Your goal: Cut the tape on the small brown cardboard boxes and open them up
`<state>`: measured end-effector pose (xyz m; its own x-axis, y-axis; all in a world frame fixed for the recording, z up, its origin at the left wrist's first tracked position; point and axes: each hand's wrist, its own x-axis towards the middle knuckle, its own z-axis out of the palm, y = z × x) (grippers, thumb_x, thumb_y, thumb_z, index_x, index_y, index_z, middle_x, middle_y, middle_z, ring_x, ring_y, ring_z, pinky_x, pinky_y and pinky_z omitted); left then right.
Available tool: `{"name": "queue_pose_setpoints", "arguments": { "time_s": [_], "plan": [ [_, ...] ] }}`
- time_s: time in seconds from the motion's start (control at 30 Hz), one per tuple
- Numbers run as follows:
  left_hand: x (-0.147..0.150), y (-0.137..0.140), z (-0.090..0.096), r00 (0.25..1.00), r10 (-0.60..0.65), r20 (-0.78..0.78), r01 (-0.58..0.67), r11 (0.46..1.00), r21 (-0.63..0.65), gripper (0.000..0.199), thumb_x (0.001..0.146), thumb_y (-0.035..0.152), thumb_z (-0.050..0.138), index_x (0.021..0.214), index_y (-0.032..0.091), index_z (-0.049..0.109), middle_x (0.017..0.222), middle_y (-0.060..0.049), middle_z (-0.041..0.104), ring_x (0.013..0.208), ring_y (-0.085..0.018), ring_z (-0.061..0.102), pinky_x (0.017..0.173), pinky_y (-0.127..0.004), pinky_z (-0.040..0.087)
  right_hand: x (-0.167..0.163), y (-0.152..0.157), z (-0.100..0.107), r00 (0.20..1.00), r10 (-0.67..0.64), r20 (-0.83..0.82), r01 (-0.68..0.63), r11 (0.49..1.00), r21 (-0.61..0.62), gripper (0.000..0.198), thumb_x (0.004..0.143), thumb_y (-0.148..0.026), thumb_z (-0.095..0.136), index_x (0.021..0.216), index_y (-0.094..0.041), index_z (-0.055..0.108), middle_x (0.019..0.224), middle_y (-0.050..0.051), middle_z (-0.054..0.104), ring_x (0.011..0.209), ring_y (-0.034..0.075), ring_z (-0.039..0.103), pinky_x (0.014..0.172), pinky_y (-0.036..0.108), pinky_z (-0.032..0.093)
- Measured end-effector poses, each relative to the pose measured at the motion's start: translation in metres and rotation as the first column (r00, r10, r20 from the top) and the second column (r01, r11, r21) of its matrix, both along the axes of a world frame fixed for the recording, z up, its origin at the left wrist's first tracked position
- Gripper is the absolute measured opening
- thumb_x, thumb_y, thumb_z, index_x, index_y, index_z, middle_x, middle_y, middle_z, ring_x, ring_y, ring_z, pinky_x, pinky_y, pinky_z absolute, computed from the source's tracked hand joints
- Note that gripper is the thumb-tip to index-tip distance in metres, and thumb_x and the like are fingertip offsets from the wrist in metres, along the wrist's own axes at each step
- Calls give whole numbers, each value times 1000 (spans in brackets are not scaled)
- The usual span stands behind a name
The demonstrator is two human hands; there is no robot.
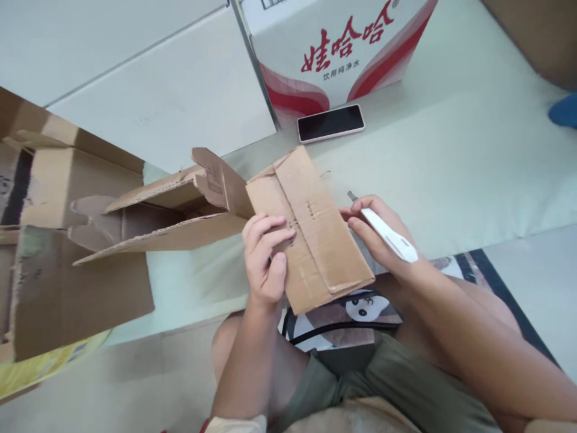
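A small brown cardboard box point(322, 222) with its flaps closed is tilted in front of me, over the near edge of the table. My left hand point(265, 255) grips its left side, fingertips resting on the top flap near the seam. In my right hand point(383, 228) is a white utility knife point(390, 236), its blade out and pointing up and away from me. The fingers of that hand are close to the box's right edge; whether they touch it I cannot tell.
An open cardboard box point(180, 222) lies just left, beside larger open cartons point(85, 276). A phone point(331, 123) rests before a white-and-red carton point(333, 54). A big white box point(171, 102) stands at the back left. The pale green tablecloth point(473, 162) stretches right.
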<state>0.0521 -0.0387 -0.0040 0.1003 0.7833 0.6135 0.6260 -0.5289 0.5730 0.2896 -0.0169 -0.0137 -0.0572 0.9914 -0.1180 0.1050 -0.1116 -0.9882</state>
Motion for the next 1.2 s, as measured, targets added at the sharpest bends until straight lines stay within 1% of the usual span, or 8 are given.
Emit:
{"name": "queue_pose_setpoints", "arguments": {
  "time_s": [0.17,0.47,0.63,0.77,0.9,0.97,1.07,1.2],
  "plan": [
    [-15,4,-4,998,62,30,-63,998,10,31,100,45,50,102,26,74,115,-8,72,122,-28,63,111,-54,49,-2,-1,1,997,81,1,-81,996,-25,29,86,-40,69,104,-28,49,128,11,75,123,30,72,109,59,50],
    [-14,8,-6,976,130,177,-140,989,44,22,98,31,59,96,28,80,114,-4,74,123,-27,67,110,-56,52,2,0,-1,995,100,-13,-101,989,-112,42,85,-50,69,107,-28,43,140,16,67,128,31,68,112,60,47],
    [-14,6,-5,957,113,268,-122,992,20,17,95,25,64,96,28,81,114,-4,74,125,-27,67,113,-54,50,-7,-5,0,982,159,-101,-164,985,-44,40,89,-47,69,109,-29,39,153,15,58,144,29,55,120,60,39],
    [-12,6,-9,902,128,413,-118,992,-50,16,92,39,69,97,25,76,113,-6,72,128,-29,64,117,-52,47,-10,-6,-5,958,46,-284,-21,996,88,44,90,-50,71,112,-33,37,152,9,60,143,26,58,118,56,45],
    [-8,8,-22,825,155,544,-1,962,-273,39,87,59,71,105,25,73,122,-9,71,127,-32,64,112,-49,50,-7,-3,-5,941,-31,-337,110,970,218,49,89,-59,70,114,-36,35,154,7,58,140,27,61,114,55,51],
    [-6,9,-27,812,140,566,88,930,-357,51,83,64,72,117,26,72,134,-10,68,134,-34,60,115,-49,48,-5,-3,-3,963,-30,-268,108,953,284,54,87,-65,71,113,-36,34,156,9,56,146,30,55,118,58,47],
    [-2,7,-27,782,119,612,173,902,-396,65,76,69,77,126,28,71,147,-10,62,145,-35,52,122,-49,41,-1,-4,0,996,-20,-86,49,939,341,61,83,-67,75,113,-35,33,158,11,54,152,33,47,124,64,37],
    [1,4,-14,588,203,783,346,812,-470,72,73,76,73,128,30,73,150,-8,62,150,-37,47,120,-50,45,2,-5,1,997,-31,65,6,937,349,65,82,-75,71,115,-34,32,157,14,54,152,37,45,125,70,31]
  ]
}}
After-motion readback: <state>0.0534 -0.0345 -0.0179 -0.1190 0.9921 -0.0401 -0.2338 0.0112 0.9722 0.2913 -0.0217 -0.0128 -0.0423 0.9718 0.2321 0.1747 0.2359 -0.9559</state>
